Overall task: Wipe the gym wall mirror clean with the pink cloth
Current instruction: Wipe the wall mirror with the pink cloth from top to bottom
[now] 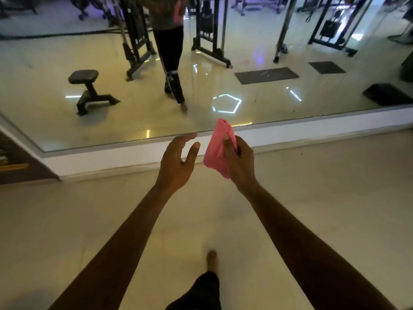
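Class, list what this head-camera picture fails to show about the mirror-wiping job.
- Wall mirror: upper part cut off by the top edge.
- Pink cloth: right side covered by the right hand gripping it.
- Smears on the glass: too faint to tell.
- Left hand: open, holding nothing.

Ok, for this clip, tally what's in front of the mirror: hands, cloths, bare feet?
Hands: 2, left hand empty, right hand gripping the cloth
Pink cloth: 1
Bare foot: 1
Total: 4

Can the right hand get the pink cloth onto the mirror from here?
Probably yes: the right hand grips the pink cloth in front of the mirror, with nothing between them, though contact isn't made yet.
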{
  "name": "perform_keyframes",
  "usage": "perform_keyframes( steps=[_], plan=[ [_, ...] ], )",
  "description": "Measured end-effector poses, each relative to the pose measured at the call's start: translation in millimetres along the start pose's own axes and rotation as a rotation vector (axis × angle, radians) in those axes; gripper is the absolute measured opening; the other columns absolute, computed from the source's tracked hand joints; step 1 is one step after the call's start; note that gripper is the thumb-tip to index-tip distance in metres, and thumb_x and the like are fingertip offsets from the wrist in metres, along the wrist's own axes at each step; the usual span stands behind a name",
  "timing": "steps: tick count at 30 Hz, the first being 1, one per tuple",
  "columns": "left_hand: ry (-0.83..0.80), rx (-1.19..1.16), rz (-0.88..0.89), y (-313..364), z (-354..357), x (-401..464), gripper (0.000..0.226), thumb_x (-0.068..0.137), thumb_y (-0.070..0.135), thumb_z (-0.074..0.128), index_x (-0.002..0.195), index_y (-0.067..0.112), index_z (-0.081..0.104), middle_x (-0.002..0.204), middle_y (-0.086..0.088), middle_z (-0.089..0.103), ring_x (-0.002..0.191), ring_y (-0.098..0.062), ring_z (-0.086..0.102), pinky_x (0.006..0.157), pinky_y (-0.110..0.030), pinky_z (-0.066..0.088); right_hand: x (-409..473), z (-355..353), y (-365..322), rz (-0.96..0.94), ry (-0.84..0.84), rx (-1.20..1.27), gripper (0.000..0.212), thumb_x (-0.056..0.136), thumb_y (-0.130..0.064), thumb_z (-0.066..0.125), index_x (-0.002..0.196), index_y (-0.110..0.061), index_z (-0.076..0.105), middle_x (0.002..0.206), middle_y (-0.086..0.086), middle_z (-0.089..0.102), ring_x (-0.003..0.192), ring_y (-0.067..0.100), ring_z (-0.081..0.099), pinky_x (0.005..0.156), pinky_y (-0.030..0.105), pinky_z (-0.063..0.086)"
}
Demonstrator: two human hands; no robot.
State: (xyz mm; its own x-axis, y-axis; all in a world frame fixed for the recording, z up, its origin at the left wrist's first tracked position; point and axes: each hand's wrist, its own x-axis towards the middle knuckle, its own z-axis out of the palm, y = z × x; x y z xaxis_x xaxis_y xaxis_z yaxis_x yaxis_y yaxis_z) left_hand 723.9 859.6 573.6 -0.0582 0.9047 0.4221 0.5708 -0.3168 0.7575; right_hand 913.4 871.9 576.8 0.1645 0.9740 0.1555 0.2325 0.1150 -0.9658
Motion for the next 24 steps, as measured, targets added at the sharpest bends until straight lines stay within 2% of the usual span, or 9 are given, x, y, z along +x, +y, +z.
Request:
perform_keyframes(
  steps=[3, 6, 9, 12, 14, 17, 20, 22, 24],
  plan=[
    [-0.019, -0.078, 0.078, 19.9, 68.0, 80.2, 0.036, 0.11, 0.04, 0.061, 0.139, 0.02, 0.068, 0.138, 0.012, 0.068, 0.13, -0.001, 0.06, 0.111, -0.016, 0.042, 80.7, -56.0, -0.9, -0.063, 0.101, -0.016, 0.036, 0.11, -0.051, 0.06, 0.085, -0.027, 0.068, 0.074, -0.007, 0.065, 0.072, 0.016, 0.064, 0.066, 0.045, 0.057],
    [-0.073, -0.109, 0.154, 48.4, 128.8, 157.3, 0.043, 0.109, 0.045, 0.056, 0.141, 0.018, 0.067, 0.141, 0.01, 0.067, 0.129, 0.002, 0.058, 0.11, -0.01, 0.039, 155.6, -110.1, -7.8, -0.121, 0.198, -0.029, 0.036, 0.107, -0.058, 0.057, 0.086, -0.031, 0.069, 0.075, -0.007, 0.069, 0.074, 0.024, 0.071, 0.067, 0.053, 0.064],
    [-0.129, -0.106, 0.208, 82.9, 190.4, 237.7, 0.041, 0.11, 0.047, 0.057, 0.144, 0.025, 0.064, 0.144, 0.011, 0.066, 0.133, -0.003, 0.059, 0.112, -0.019, 0.043, 229.2, -167.1, -11.9, -0.165, 0.289, -0.037, 0.036, 0.107, -0.058, 0.059, 0.084, -0.032, 0.068, 0.075, -0.005, 0.07, 0.072, 0.027, 0.072, 0.065, 0.057, 0.065],
    [-0.145, -0.12, 0.273, 122.5, 248.6, 311.9, 0.041, 0.109, 0.049, 0.057, 0.144, 0.028, 0.063, 0.144, 0.014, 0.065, 0.132, -0.002, 0.058, 0.111, -0.022, 0.045, 303.1, -226.6, -11.8, -0.205, 0.361, -0.014, 0.034, 0.112, -0.044, 0.061, 0.082, -0.028, 0.067, 0.072, -0.003, 0.069, 0.068, 0.027, 0.07, 0.061, 0.056, 0.062],
    [-0.149, -0.137, 0.298, 149.0, 290.0, 359.7, 0.037, 0.109, 0.048, 0.059, 0.142, 0.031, 0.064, 0.141, 0.02, 0.065, 0.132, 0.003, 0.057, 0.111, -0.025, 0.047, 354.5, -266.4, -9.2, -0.217, 0.377, 0.005, 0.034, 0.112, -0.044, 0.061, 0.085, -0.025, 0.069, 0.073, -0.005, 0.069, 0.069, 0.026, 0.071, 0.063, 0.053, 0.063],
    [-0.116, -0.132, 0.364, 189.0, 349.3, 422.7, 0.033, 0.11, 0.043, 0.061, 0.14, 0.031, 0.065, 0.134, 0.032, 0.06, 0.126, 0.018, 0.052, 0.108, -0.011, 0.042, 428.6, -324.2, -8.0, -0.259, 0.399, 0.048, 0.033, 0.111, -0.047, 0.063, 0.09, -0.023, 0.074, 0.076, -0.007, 0.073, 0.073, 0.019, 0.073, 0.067, 0.044, 0.064],
    [-0.063, -0.139, 0.401, 236.5, 403.5, 479.3, 0.032, 0.11, 0.04, 0.062, 0.141, 0.033, 0.064, 0.131, 0.045, 0.054, 0.123, 0.025, 0.049, 0.099, 0.004, 0.033, 496.0, -384.3, -16.0, -0.357, 0.399, 0.106, 0.031, 0.106, -0.048, 0.065, 0.095, -0.022, 0.077, 0.079, -0.008, 0.076, 0.071, 0.012, 0.074, 0.063, 0.034, 0.061],
    [-0.027, -0.154, 0.4, 271.7, 433.6, 517.3, 0.031, 0.109, 0.042, 0.062, 0.14, 0.038, 0.063, 0.125, 0.052, 0.054, 0.123, 0.016, 0.056, 0.1, -0.003, 0.04, 540.9, -424.7, -23.1, -0.398, 0.383, 0.13, 0.029, 0.107, -0.046, 0.065, 0.097, -0.023, 0.079, 0.081, -0.004, 0.077, 0.072, 0.016, 0.075, 0.061, 0.037, 0.062],
    [0.043, -0.155, 0.423, 302.9, 461.3, 555.1, 0.031, 0.109, 0.045, 0.062, 0.139, 0.04, 0.063, 0.126, 0.05, 0.055, 0.122, 0.003, 0.063, 0.104, -0.021, 0.051, 586.1, -460.1, -32.1, -0.432, 0.339, 0.152, 0.024, 0.11, -0.041, 0.066, 0.098, -0.025, 0.079, 0.085, 0.0, 0.079, 0.075, 0.022, 0.077, 0.064, 0.044, 0.066]
  ],
)
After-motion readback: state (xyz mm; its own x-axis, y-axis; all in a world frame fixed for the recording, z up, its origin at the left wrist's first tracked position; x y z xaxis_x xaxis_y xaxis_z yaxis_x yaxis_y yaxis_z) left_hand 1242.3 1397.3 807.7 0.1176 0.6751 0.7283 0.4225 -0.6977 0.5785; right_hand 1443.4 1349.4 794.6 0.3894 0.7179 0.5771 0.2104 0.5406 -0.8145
